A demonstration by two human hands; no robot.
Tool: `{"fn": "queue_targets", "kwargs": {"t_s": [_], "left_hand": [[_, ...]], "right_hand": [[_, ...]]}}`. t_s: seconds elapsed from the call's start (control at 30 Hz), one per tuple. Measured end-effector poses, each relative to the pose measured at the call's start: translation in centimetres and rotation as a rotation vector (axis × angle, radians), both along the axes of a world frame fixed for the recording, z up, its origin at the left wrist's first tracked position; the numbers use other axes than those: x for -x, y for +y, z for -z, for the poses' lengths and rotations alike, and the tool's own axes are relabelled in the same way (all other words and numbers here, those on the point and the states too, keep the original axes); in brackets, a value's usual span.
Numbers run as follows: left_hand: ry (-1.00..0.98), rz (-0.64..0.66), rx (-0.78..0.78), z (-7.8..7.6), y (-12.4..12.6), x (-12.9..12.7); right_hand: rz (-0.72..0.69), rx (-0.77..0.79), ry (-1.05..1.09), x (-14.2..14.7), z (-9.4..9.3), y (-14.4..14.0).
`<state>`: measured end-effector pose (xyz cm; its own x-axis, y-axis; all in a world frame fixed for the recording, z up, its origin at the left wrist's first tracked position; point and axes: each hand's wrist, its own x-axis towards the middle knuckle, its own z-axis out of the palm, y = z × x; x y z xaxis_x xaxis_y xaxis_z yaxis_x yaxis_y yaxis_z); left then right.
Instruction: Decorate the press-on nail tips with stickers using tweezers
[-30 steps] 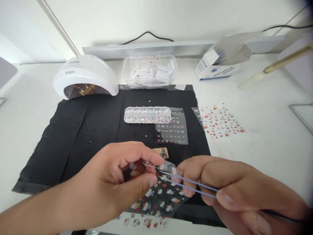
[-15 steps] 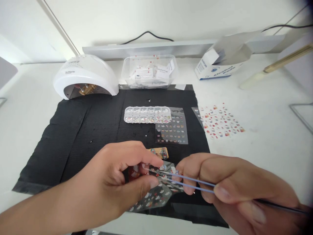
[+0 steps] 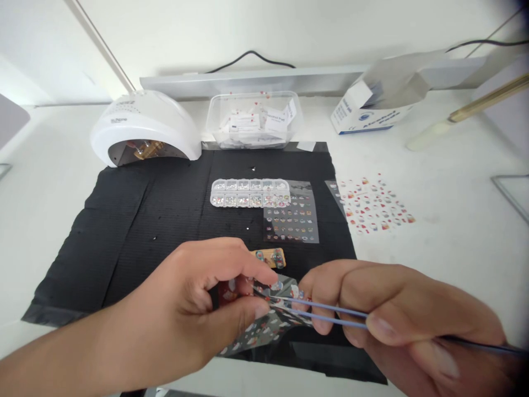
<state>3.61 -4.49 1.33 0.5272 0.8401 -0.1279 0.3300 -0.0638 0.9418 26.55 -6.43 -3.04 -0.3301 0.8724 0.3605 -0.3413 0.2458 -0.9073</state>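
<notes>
My left hand (image 3: 215, 309) pinches a clear sticker sheet (image 3: 264, 331) printed with small red and white figures, bent between thumb and forefinger. Blue tweezers (image 3: 330, 311) are held in my right hand (image 3: 397, 314), their tips pointing left at the sheet by my left fingertips. Whether the tips grip a sticker is too small to tell. Just beyond the fingers lies a small yellow piece (image 3: 271, 257) with coloured decorations, partly covered by my left hand. Farther back, a clear compartment box (image 3: 250, 193) of tiny gems overlaps a second sticker sheet (image 3: 293, 220).
A black mat (image 3: 165, 220) covers much of the white table. Along the back stand a white nail lamp (image 3: 144, 124) with something golden inside, a plastic tub (image 3: 252, 121) of packets and an alcohol pad box (image 3: 372, 110). Another sticker sheet (image 3: 376, 204) lies right.
The tweezers and my right hand have shifted very slightly right and down. My left hand keeps its pinch on the sheet, almost unmoved.
</notes>
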Motion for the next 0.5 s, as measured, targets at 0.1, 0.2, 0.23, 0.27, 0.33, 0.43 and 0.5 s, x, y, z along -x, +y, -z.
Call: {"fn": "queue_targets", "kwargs": {"t_s": [0.1,0.2,0.23,0.27,0.33,0.43,0.5], "left_hand": [[-0.004,0.008,-0.013,-0.07,0.0,0.05],[-0.009,0.006,-0.015,-0.1,-0.02,-0.04],[-0.006,0.008,-0.011,-0.07,-0.04,-0.06],[-0.003,0.01,-0.006,-0.03,-0.08,-0.07],[-0.009,0.015,0.001,0.08,-0.15,-0.04],[-0.037,0.019,-0.013,0.21,-0.23,0.04],[-0.041,0.025,-0.039,0.21,-0.23,0.07]], "right_hand": [[0.036,0.001,-0.011,-0.1,0.13,-0.12],[0.029,-0.01,-0.006,-0.12,0.18,-0.14],[0.03,-0.008,-0.001,-0.09,0.17,-0.13],[0.033,-0.005,0.002,-0.02,0.13,-0.13],[0.05,0.014,0.011,0.15,0.0,-0.12],[0.063,0.029,0.024,0.37,-0.24,-0.12],[0.062,0.041,0.037,0.39,-0.33,-0.08]]}}
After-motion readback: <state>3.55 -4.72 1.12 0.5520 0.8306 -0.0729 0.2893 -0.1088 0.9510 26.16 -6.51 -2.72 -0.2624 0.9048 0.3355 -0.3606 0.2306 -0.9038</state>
